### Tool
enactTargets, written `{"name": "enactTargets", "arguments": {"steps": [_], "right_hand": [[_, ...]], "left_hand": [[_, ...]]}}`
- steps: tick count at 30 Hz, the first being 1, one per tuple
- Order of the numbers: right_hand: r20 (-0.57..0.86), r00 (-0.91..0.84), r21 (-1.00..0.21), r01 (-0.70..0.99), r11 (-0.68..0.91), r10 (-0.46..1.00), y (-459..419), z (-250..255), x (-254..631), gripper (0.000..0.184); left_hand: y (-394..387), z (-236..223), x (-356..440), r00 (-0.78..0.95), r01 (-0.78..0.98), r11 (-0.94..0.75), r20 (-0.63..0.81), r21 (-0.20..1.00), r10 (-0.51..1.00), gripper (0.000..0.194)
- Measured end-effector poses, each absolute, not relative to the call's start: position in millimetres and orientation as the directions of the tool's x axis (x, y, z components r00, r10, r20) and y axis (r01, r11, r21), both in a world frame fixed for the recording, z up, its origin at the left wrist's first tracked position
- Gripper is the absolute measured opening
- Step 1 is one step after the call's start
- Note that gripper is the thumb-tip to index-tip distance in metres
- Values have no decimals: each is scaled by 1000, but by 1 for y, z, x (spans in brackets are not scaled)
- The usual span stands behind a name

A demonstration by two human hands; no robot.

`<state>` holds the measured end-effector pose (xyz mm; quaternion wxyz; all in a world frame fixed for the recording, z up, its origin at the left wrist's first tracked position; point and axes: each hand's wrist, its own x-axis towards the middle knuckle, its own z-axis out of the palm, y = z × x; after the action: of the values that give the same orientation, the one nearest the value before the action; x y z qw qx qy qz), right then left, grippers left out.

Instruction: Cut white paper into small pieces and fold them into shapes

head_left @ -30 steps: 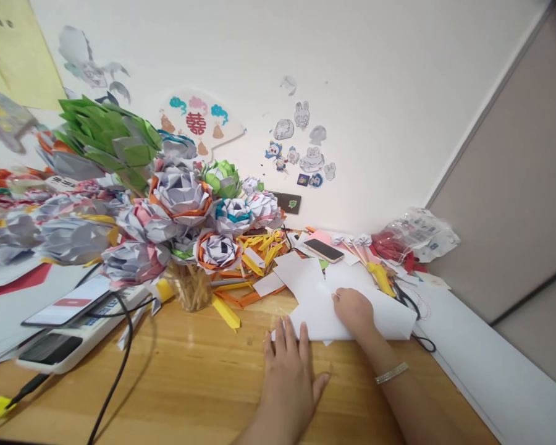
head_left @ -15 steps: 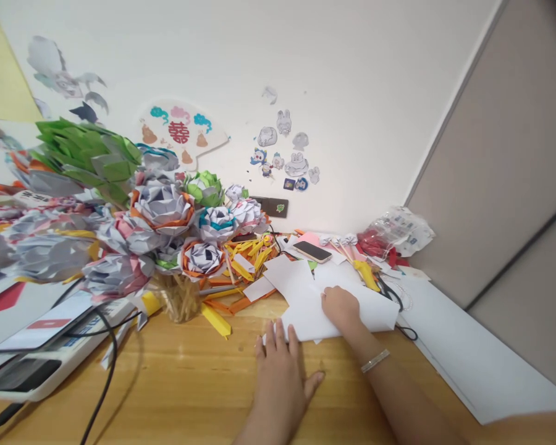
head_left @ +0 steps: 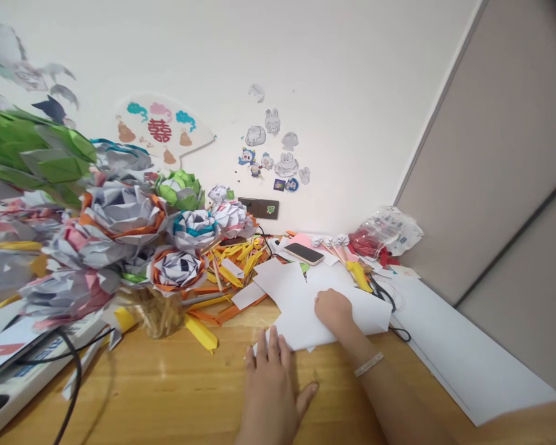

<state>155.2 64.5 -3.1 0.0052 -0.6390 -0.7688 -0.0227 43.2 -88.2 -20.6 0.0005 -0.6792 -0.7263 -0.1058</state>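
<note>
My left hand [head_left: 271, 386] lies flat on the wooden table, fingers spread. Its fingertips rest at the near left corner of a white sheet of paper [head_left: 290, 321], which looks folded over. My right hand [head_left: 334, 312], a bracelet at its wrist, is closed and pressed onto the middle of this paper. The undersides of its fingers are hidden, so I cannot tell whether anything is in them. Past the paper lies a phone [head_left: 304, 253], and to the right are yellow-handled scissors [head_left: 359, 276].
A bunch of folded paper flowers [head_left: 120, 216] fills the left side above a power bank [head_left: 37, 364] with a black cable [head_left: 76, 377]. Orange and yellow paper strips [head_left: 241, 262] lie behind. A large white sheet [head_left: 463, 346] is at the right, near a plastic bag [head_left: 389, 230].
The whole view has shifted, so the flowers and wall pictures now sit further left. My right fist has barely moved on the paper, and my left hand stays flat at the corner.
</note>
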Motion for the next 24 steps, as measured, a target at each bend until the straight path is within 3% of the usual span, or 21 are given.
{"name": "enactTargets", "arguments": {"steps": [7,12,16,21,24], "right_hand": [[82,-167,73,984,161,983,63,-12,154,27],[208,-108,132,988,82,972,49,-14,144,28],[343,-245,214,961,178,907,37,-9,124,24],[307,-453,29,884,467,837,25,-13,90,17],[348,-441,-73,867,493,827,24,-19,82,17]], "left_hand": [[-87,-25,40,-53,978,28,114,206,992,83],[-86,-24,39,-43,967,29,50,255,998,89],[-85,-23,37,-40,964,33,23,264,999,89],[-85,-25,36,-30,973,13,69,232,997,87],[-84,-33,35,-7,985,-17,134,172,991,82]]}}
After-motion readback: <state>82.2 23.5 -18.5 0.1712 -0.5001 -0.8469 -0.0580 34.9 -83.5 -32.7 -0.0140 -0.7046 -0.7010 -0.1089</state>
